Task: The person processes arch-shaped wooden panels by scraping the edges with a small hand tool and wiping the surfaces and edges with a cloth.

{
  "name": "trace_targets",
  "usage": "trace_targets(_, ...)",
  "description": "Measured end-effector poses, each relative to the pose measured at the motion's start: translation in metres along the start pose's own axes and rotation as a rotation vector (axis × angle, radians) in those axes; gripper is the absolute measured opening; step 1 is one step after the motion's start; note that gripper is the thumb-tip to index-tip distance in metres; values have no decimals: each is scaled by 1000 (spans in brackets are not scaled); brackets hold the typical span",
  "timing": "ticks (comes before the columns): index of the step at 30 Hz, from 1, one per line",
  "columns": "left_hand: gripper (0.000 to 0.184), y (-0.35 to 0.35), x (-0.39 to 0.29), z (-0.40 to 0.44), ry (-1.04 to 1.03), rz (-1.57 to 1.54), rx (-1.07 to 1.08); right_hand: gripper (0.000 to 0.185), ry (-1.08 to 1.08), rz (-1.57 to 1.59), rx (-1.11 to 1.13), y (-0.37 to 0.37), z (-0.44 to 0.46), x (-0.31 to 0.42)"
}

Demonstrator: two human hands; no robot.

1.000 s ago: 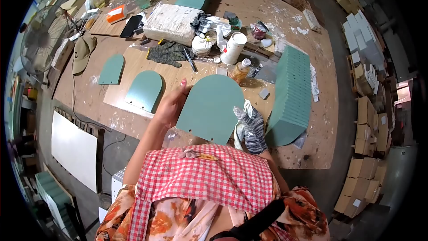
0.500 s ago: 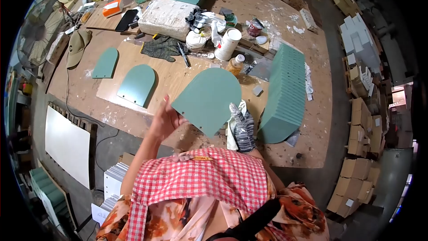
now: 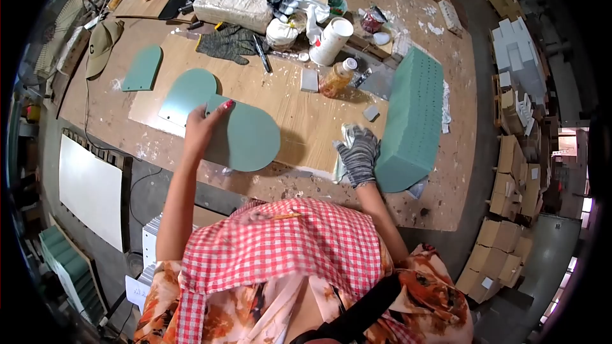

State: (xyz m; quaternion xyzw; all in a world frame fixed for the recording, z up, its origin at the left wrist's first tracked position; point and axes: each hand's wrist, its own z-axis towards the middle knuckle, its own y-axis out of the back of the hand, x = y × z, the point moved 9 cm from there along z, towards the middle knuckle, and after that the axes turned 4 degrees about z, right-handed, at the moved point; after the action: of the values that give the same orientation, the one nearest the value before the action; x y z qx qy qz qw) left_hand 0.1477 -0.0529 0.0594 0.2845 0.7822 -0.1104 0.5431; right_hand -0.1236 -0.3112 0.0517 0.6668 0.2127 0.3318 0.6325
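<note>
My bare left hand (image 3: 203,129) grips one end of a green round-ended panel (image 3: 250,137), thumb on its upper face, holding it over the front of the wooden board. Partly beneath it lies a second green panel (image 3: 189,93); a third green panel (image 3: 143,69) rests farther left. My right hand (image 3: 359,155), in a grey striped glove, is low over the table with a white cloth (image 3: 340,167) bunched in its fingers. Just right of that hand stands a long stack of green panels (image 3: 411,121). A small grey block (image 3: 371,113) sits behind the glove.
Behind are an amber bottle (image 3: 338,78), a white cylinder container (image 3: 331,41), a marker (image 3: 261,53), a dark glove (image 3: 231,44) and a white-wrapped block (image 3: 240,1). A cap (image 3: 103,49) lies at the left edge. Cardboard boxes (image 3: 500,251) stand on the floor at right.
The panel has moved left and turned, its rounded end now pointing right. My right hand has come off it, keeping the cloth. The view has shifted slightly.
</note>
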Motion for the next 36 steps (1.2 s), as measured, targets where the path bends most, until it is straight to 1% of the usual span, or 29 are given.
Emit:
trace_targets(1, 32, 0, 2, 9, 10, 2, 6, 43, 28, 20, -77, 23, 1, 12)
trace_targets(2, 35, -1, -5, 19, -93, 273, 15, 44, 56, 41, -156, 38, 1, 23)
trace_targets(3, 38, -7, -11, 28, -198, 543, 26, 44, 51, 38, -148, 32, 0, 26)
trace_targets(4, 46, -10, -8, 38, -176, 635, 26, 41, 155, 178, -30, 15, -1, 38)
trace_targets(5, 46, -13, -16, 39, -172, 636, 33, 38, 253, 319, 86, -3, -5, 52)
trace_targets(6, 49, -13, -34, 38, -185, 686, 1, 31, 303, 400, 88, -22, -14, 56)
trace_targets(7, 52, -12, -44, 40, -196, 734, -34, 31, 168, 518, 275, -36, -15, 61)
trace_targets(8, 56, -6, -45, 46, -219, 675, -81, 31, 168, 491, 282, -41, -19, 65)
trace_targets(9, 56, 0, -45, 51, -203, 685, -124, 31, 167, 464, 291, -45, -25, 65)
trace_targets(11, 56, 20, -40, 65, -324, 676, -235, 31, 120, 518, 311, -55, -39, 52)
trace_targets(13, 54, 28, -33, 69, -244, 694, -124, 31, 65, 583, 305, -51, -47, 44)
trace_targets(14, 51, 24, -41, 56, -211, 642, -83, 33, 128, 548, 353, -41, -52, 51)
trace_targets(15, 51, 20, -37, 51, -215, 655, -61, 34, 186, 513, 406, -39, -64, 57)
trace_targets(16, 50, 15, -25, 47, -165, 571, -16, 37, 243, 463, 404, -46, -74, 60)
trace_targets(17, 50, 12, -14, 45, -114, 484, 21, 37, 229, 472, 409, -52, -82, 58)
trace_targets(18, 51, 6, -4, 46, -119, 575, 60, 37, 245, 394, 384, -55, -85, 58)
trace_targets(19, 39, -4, -6, 39, -214, 701, 20, 37, 266, 314, 355, -52, -84, 62)
trace_targets(20, 40, -16, -7, 36, -218, 757, 48, 35, 230, 301, 411, -50, -79, 65)
trace_targets(21, 41, -29, -9, 35, -225, 812, 79, 35, 228, 305, 409, -44, -73, 69)
trace_targets(22, 55, -38, -3, 36, -161, 846, 133, 34, 203, 271, 477, -46, -68, 71)
trace_targets(23, 54, -49, -5, 36, -137, 909, 153, 32, 177, 234, 546, -49, -67, 70)
trace_targets(24, 54, -55, 0, 42, -159, 914, 168, 30, 228, 199, 492, -49, -67, 72)
trace_targets(29, 52, -68, 8, 54, -218, 996, 179, 27, 262, 202, 470, -52, -68, 80)
trace_targets(31, 47, -67, 10, 55, -237, 966, 172, 27, 263, 200, 455, -58, -68, 80)
trace_targets(32, 38, -69, 7, 54, -374, 963, 158, 26, 266, 160, 474, -65, -69, 78)
trace_targets(33, 38, -67, 13, 54, -370, 961, 156, 26, 268, 120, 494, -71, -71, 76)
trace_targets(35, 28, -64, 9, 48, -435, 818, 131, 26, 277, 128, 518, -68, -68, 79)
trace_targets(36, 28, -62, 13, 45, -430, 816, 128, 26, 278, 137, 536, -68, -67, 80)
